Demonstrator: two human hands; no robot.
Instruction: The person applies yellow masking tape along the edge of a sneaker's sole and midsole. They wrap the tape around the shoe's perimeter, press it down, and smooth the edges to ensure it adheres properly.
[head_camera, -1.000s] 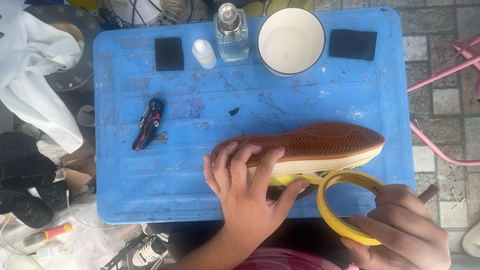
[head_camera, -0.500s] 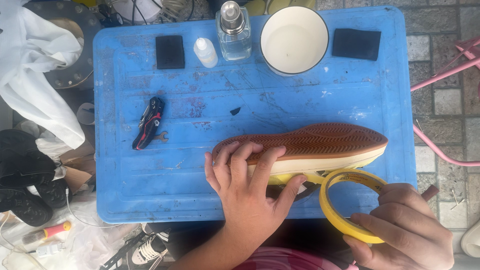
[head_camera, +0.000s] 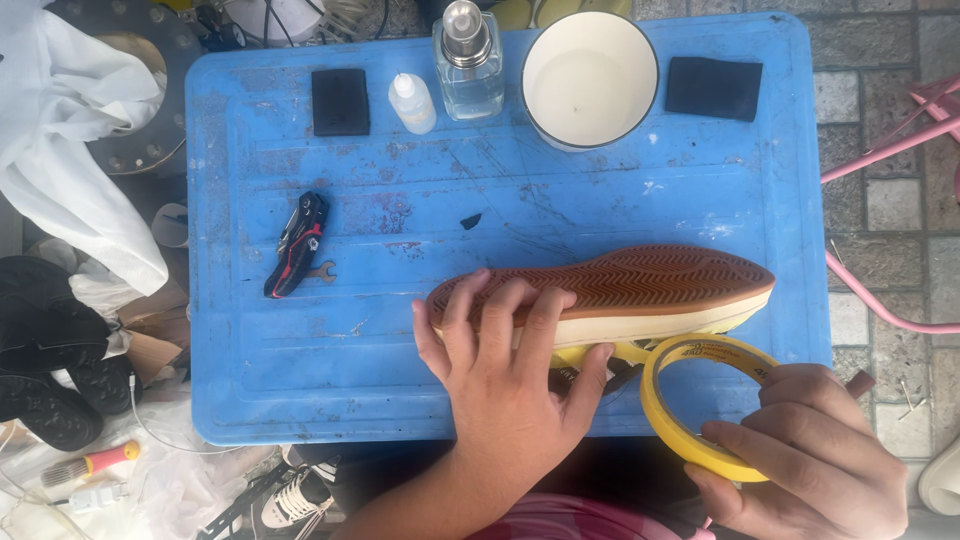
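A shoe (head_camera: 650, 290) lies on its side on the blue plastic table (head_camera: 400, 340), its brown ribbed sole facing up and a cream band along its edge. My left hand (head_camera: 505, 385) presses down on the heel end, fingers spread over the sole. My right hand (head_camera: 810, 460) grips a yellow tape roll (head_camera: 690, 400) at the table's near right edge, just below the shoe's toe half. A strip of yellow tape (head_camera: 620, 353) runs from the roll along the shoe's lower side.
At the table's far edge stand a white bowl (head_camera: 588, 75), a clear spray bottle (head_camera: 468, 60), a small white dropper bottle (head_camera: 412, 102) and two black pads (head_camera: 340, 100) (head_camera: 713, 87). A red-black utility knife (head_camera: 297, 243) lies left. White cloth (head_camera: 70, 160), black shoes (head_camera: 45, 350) and pink chair legs (head_camera: 885, 150) surround the table.
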